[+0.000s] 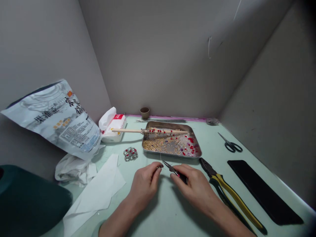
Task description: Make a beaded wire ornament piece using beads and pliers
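My left hand (145, 180) is closed, pinching a tiny beaded wire piece (160, 166) between thumb and fingers. A thin wire rises from it towards the tray; most of the piece is hidden by the fingers. In my right hand (194, 180) lies a pair of small long-nose pliers (171, 168), its tips pointing left, just beside the held piece. Whether the tips touch the wire I cannot tell. Behind both hands stands a metal tray (170, 154) of gold, red and clear beads. A wooden stick (128, 130) with red beads wound on it rests across the tray.
Left of the tray lies a round beaded wire piece (130, 154). Combination pliers (223, 189), a black flat case (263, 191) and scissors (230, 144) lie on the right. White paper (97, 191), a tissue pack (117, 128), a large bag (59, 118) and a dark green object (32, 200) occupy the left.
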A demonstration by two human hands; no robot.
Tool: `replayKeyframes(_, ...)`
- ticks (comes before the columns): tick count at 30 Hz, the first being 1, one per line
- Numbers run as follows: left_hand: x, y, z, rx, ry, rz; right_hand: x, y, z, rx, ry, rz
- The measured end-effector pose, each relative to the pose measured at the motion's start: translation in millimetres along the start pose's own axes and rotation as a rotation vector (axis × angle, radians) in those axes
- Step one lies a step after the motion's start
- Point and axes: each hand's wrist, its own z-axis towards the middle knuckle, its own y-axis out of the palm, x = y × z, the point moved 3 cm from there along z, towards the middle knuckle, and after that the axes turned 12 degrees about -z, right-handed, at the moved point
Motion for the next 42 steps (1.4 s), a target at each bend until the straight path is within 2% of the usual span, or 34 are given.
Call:
replayKeyframes(8, -3, 0.5, 1, -0.001, -0.041, -0.072, -2, 6, 2, -0.153, 0.072, 0.253)
replayKeyframes(15, -1, -1.5, 3, 0.043, -0.118, -0.185, 1, 23, -3, -0.348, 0.294, 0.669)
replayKeyframes(18, -3, -1.4, 3, 0.035, -0.185, -0.297, -1, 27, -4, -0.403, 0.396, 0.835)
replayKeyframes(23, -9, 2.2, 3, 0.013, -0.296, -0.573, -9, 28, -6, -0.461, 0.467, 1.079)
replayKeyframes(25, -9, 1.7, 3, 0.038, -0.289, -0.566, -12, 29, -6, -0.495, 0.493, 1.185)
replayKeyframes(29, -5, -2.2, 4, 0.098, -0.218, -0.393, -14, 33, -6, -0.569, 0.534, 1.306)
replayKeyframes(31, -5, -2.8, 4, 0.092, -0.230, -0.396, -13, 34, -6, -0.590, 0.514, 1.277)
replayKeyframes(33, -7, -1.6, 5, 0.056, -0.303, -0.519, -10, 32, -5, -0.566, 0.459, 1.135)
replayKeyframes(35, -10, 0.7, 4, 0.009, -0.411, -0.719, -5, 27, -3, -0.453, 0.363, 0.867)
replayKeyframes(39, -12, 3.7, 3, -0.058, -0.594, -1.016, -3, 4, -2, -0.110, 0.097, 0.251)
replayKeyframes(42, -10, 4.0, 3, -0.091, -0.641, -1.072, -5, -6, -2, -0.021, -0.065, -0.002)
